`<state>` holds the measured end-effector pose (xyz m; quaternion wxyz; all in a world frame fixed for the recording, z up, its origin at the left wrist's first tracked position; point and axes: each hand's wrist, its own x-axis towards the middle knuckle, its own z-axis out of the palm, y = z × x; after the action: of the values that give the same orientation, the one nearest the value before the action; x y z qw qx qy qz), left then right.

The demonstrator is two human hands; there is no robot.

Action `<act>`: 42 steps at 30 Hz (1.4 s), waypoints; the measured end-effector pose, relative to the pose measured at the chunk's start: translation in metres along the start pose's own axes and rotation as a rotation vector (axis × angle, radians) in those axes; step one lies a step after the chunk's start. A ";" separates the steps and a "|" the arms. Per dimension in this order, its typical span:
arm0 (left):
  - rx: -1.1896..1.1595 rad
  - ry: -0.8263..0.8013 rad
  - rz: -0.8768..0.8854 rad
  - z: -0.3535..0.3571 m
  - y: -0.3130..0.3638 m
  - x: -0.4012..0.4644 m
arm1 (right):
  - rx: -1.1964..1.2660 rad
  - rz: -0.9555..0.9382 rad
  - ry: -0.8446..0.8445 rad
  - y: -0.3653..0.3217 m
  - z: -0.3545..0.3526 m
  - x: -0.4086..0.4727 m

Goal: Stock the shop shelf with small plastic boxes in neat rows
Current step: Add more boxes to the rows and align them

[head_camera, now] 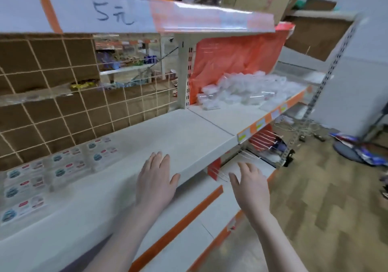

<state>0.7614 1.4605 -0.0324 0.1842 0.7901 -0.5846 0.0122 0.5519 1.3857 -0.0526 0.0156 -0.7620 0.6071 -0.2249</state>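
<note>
A pale shelf board (184,133) runs from lower left to upper right. Several small clear plastic boxes with labels (63,166) stand in neat rows at its left end, against the wire grid back. A loose heap of clear plastic boxes (247,89) lies on the neighbouring shelf section at the upper right, in front of an orange sheet. My left hand (156,179) hovers over the shelf's front edge, fingers straight, holding nothing. My right hand (251,184) is out in front of the shelf, fingers spread, empty.
An upper shelf with a price strip reading "5元" (114,15) overhangs the working shelf. A wire grid with cardboard behind (48,103) forms the back. Lower shelves with orange edging (178,225) jut out below. Cables and bags lie on the wood floor (315,187) at the right.
</note>
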 end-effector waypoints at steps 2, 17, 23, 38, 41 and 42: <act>-0.012 0.006 0.007 0.013 0.032 0.016 | 0.003 0.006 0.008 0.030 -0.004 0.017; -0.090 0.041 -0.001 0.089 0.215 0.139 | 0.011 -0.046 0.023 0.206 -0.025 0.164; -0.084 0.034 0.023 0.124 0.245 0.207 | 0.038 -0.025 0.021 0.245 -0.002 0.224; -0.159 0.042 0.076 0.207 0.343 0.402 | 0.070 -0.055 0.082 0.334 0.031 0.442; -0.137 0.066 0.025 0.214 0.347 0.421 | 0.109 -0.149 0.071 0.341 0.040 0.475; -0.128 0.075 0.002 0.218 0.348 0.427 | 0.124 -0.183 0.063 0.343 0.043 0.488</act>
<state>0.5302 0.9151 -0.0386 0.2561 0.7750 -0.5777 0.0046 0.3312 0.8301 -0.0354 0.0231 -0.8042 0.5203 -0.2863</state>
